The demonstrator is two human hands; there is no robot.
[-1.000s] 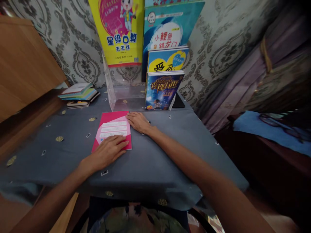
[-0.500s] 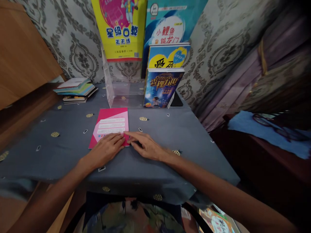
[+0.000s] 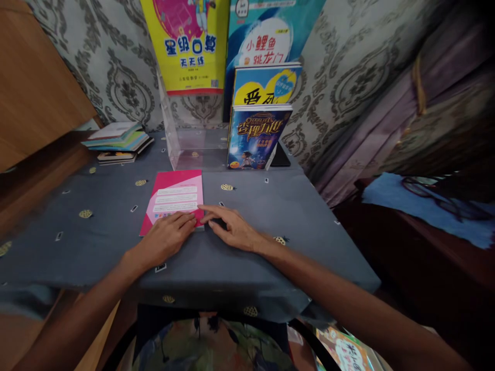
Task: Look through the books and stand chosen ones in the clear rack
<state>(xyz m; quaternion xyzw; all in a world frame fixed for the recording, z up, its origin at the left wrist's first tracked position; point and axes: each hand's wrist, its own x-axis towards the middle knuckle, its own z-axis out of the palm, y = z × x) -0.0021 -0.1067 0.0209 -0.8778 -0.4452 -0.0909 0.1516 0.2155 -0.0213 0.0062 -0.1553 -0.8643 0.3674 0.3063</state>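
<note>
1. Pink booklet [image 3: 176, 193], just one, lies flat on one gray tablecloth [image 3: 240, 278].
2. One left hand [image 3: 167, 238] rests palm-down over its near edge, fingers close together.
3. One right hand [image 3: 234, 230] touches the near right corner, index finger extended, thumb apart; whether it pinches the corner cannot be told.
4. Beyond, one clear stand [image 3: 170, 147] shows four covers: one dark-blue cover [image 3: 255, 136], one blue-and-yellow cover [image 3: 251, 85], one teal cover [image 3: 266, 38], one yellow cover [image 3: 189, 69].

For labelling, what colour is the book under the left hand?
The book is mostly two-tone pink; head view.
</note>
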